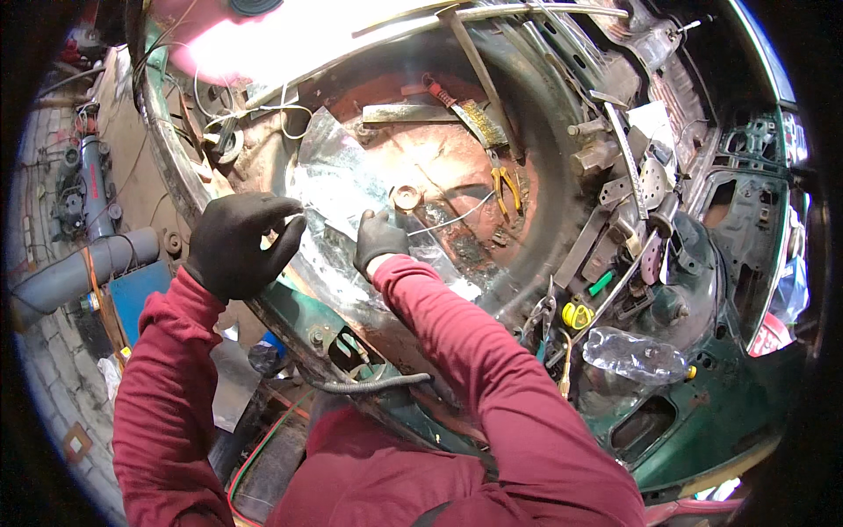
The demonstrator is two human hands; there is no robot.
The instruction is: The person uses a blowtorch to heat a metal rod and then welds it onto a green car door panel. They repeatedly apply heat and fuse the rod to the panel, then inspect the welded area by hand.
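Observation:
Both my hands wear black gloves and are above the round wheel well of a car body. My left hand (246, 241) is at the well's left rim, thumb and forefinger brought together; a small pale bit shows at the fingertips. My right hand (379, 239) is closed over the well, and what its fingers hold is hidden. A crumpled clear plastic sheet (329, 167) lies under and beside my hands. From beside my right hand a thin pale wire (452, 220) runs toward yellow-handled pliers (505, 189). A small round brown piece (406, 198) sits just beyond that hand.
A wire brush (479, 123) and a flat metal bar (408, 113) lie at the far side. Along the right are metal brackets (650, 180), a yellow tape roll (576, 316) and a clear plastic bottle (637, 356). Bright light glares at the top left. A corrugated hose (369, 385) crosses the near edge.

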